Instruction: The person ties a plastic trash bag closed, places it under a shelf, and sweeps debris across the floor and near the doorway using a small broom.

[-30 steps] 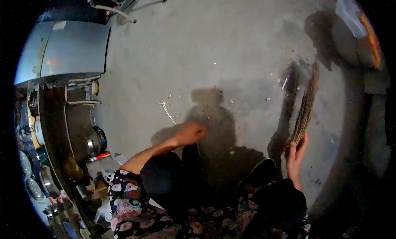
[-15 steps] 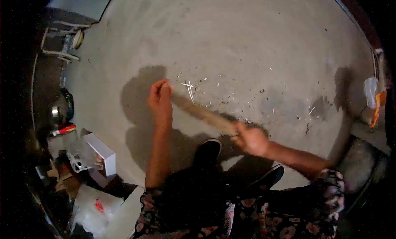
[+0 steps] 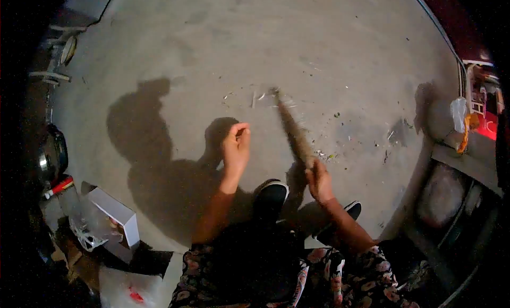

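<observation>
My right hand (image 3: 319, 181) is closed around the near end of a long, thin hand broom (image 3: 296, 136). The broom slants away to the upper left, and its blurred far tip meets the floor among white bits of litter (image 3: 260, 97). To the left of the broom, my left hand (image 3: 236, 148) is raised over the floor and apart from it. Its fingers are curled in towards the thumb, and nothing shows between them. More small debris (image 3: 330, 157) lies scattered beside and beyond my right hand.
A white open box (image 3: 114, 212) and plastic bags (image 3: 130, 289) stand at the lower left, below a dark shiny pot (image 3: 53, 156). On the right are a dark cabinet (image 3: 443, 194) and an orange-and-clear bag (image 3: 463, 125). My shoes (image 3: 271, 199) stand just below the hands.
The broom has swung from pointing left, near my left hand, to pointing forward, onto the white bits. My left hand has moved right and nearer to me; the view has shifted.
</observation>
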A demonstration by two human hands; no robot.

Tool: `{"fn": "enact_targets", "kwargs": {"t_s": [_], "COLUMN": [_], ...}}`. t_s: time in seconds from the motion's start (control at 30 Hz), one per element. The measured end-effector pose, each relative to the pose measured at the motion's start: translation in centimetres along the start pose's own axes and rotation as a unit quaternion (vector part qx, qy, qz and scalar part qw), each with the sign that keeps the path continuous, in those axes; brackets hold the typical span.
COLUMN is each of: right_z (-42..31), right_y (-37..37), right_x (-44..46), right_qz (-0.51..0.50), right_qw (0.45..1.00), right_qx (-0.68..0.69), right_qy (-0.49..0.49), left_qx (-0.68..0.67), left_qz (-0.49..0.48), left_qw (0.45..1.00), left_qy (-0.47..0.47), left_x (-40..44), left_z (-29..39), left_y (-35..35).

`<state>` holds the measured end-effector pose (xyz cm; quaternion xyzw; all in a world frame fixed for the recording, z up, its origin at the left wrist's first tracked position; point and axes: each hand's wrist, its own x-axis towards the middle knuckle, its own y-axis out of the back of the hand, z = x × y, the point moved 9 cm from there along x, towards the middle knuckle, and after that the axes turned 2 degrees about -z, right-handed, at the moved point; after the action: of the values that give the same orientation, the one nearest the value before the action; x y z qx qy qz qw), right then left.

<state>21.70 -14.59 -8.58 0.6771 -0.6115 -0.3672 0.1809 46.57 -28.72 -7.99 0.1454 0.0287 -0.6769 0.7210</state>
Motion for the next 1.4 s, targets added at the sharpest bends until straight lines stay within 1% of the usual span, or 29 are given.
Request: {"fn": "enact_targets", "kwargs": {"t_s": [0.07,0.13,0.2,0.23,0.27,0.33,0.37,0.43,0.47,0.5,0.53,0.57,0.6,0.63,0.67,0.73,0.87,0.9,0.93,0.97,1.0,1.07,1.13,1.17,1.23,1.27,1.33,1.37,1.4], "right_z": [0.9,1.0,-0.4,-1.1,-2.3,-5.5,-4.2,-0.8,-0.6,0.8,1.9,2.0,2.5,2.8,2.0,1.0,-2.6,-2.5,-3.6,-5.1,-6.8,-11.8,-14.8,-15.2,-16.9,-16.8,-14.7,-13.0,-10.4], "right_y": [3.0,3.1,1.7,0.4,-0.2,-2.2,-3.0,-4.5,-3.6,-1.6,0.2,1.0,2.6,4.0,4.7,4.4,2.0,0.3,-1.1,-2.4,-3.7,-6.2,-11.0,-13.1,-16.9,-16.5,-13.5,-11.2,-9.8], "right_x": [-0.9,-2.4,-3.1,-3.2,-2.6,-1.5,-1.2,-0.7,-0.2,0.5,0.7,0.7,0.5,0.1,0.0,-0.7,-0.3,-0.5,0.1,0.7,1.2,2.8,3.9,5.0,6.6,7.5,9.7,10.2,10.6], "right_qz": [0.038,0.065,0.023,-0.006,-0.004,-0.090,-0.085,-0.064,-0.062,-0.020,0.023,0.024,0.078,0.131,0.131,0.091,0.073,0.057,0.019,0.002,-0.014,-0.074,-0.110,-0.105,-0.190,-0.187,-0.149,-0.135,-0.030], "right_qw": [0.979,0.981,0.991,0.992,0.992,0.993,0.993,0.998,0.998,0.994,0.983,0.982,0.971,0.955,0.955,0.918,0.916,0.921,0.932,0.951,0.966,0.981,0.977,0.977,0.973,0.973,0.967,0.975,0.977], "right_qx": [0.142,0.132,0.086,0.086,0.087,0.075,0.081,0.029,0.033,0.094,0.152,0.153,0.194,0.233,0.232,0.333,0.357,0.324,0.312,0.276,0.238,0.173,0.184,0.185,0.119,0.119,0.203,0.172,0.211], "right_qy": [-0.139,-0.123,-0.096,-0.095,-0.094,-0.025,-0.025,0.000,0.000,-0.052,-0.104,-0.104,-0.116,-0.128,-0.127,-0.195,-0.169,-0.209,-0.185,-0.140,-0.096,-0.036,0.011,0.018,0.064,0.067,0.027,-0.037,-0.005], "left_qx": [0.048,0.053,0.026,-0.010,-0.010,-0.022,0.052,0.075,0.093,0.112,0.113,0.123,0.132,0.094,0.093,0.071,0.067,0.036,0.004,0.041,0.042,0.090,0.094,0.106,0.148,0.147,0.182,0.210,0.205], "left_qz": [0.014,0.021,0.074,0.058,0.058,0.076,0.067,0.044,0.029,0.017,0.017,0.019,0.022,0.030,0.031,0.091,0.157,0.173,0.184,0.208,0.211,0.250,0.257,0.258,0.245,0.245,0.188,0.173,0.171], "left_qw": [0.998,0.998,0.997,0.998,0.998,0.997,0.995,0.994,0.993,0.992,0.992,0.991,0.990,0.995,0.995,0.992,0.984,0.984,0.983,0.976,0.975,0.958,0.953,0.952,0.949,0.948,0.953,0.950,0.952], "left_qy": [-0.044,-0.021,-0.028,0.010,0.007,-0.018,-0.044,-0.063,-0.073,-0.049,-0.050,-0.043,-0.036,0.025,0.024,-0.058,-0.050,-0.028,-0.007,-0.048,-0.053,-0.106,-0.131,-0.127,-0.137,-0.140,-0.150,-0.152,-0.151], "left_x": [-0.4,-0.7,-0.4,-0.3,0.0,0.4,0.6,0.7,0.4,0.2,0.0,-0.2,-0.3,-0.6,-0.6,-1.0,-0.5,-0.8,-1.1,-1.1,-0.9,-1.6,-1.6,-1.6,-1.9,-2.0,-1.7,-1.4,-1.2], "left_z": [0.9,0.6,-0.1,-1.2,-1.2,-0.8,-0.3,-0.1,0.1,-0.2,-0.4,-0.9,-1.4,-2.8,-2.3,0.5,2.2,1.5,0.9,2.0,2.3,3.6,2.9,3.0,4.1,4.7,5.2,4.7,4.1], "left_y": [0.1,0.5,2.5,2.8,2.8,3.2,3.2,2.9,2.8,2.8,3.0,3.1,3.3,3.6,3.5,4.8,7.8,8.7,9.4,10.2,10.8,12.4,13.1,13.2,12.6,12.3,10.4,9.5,9.0]}}
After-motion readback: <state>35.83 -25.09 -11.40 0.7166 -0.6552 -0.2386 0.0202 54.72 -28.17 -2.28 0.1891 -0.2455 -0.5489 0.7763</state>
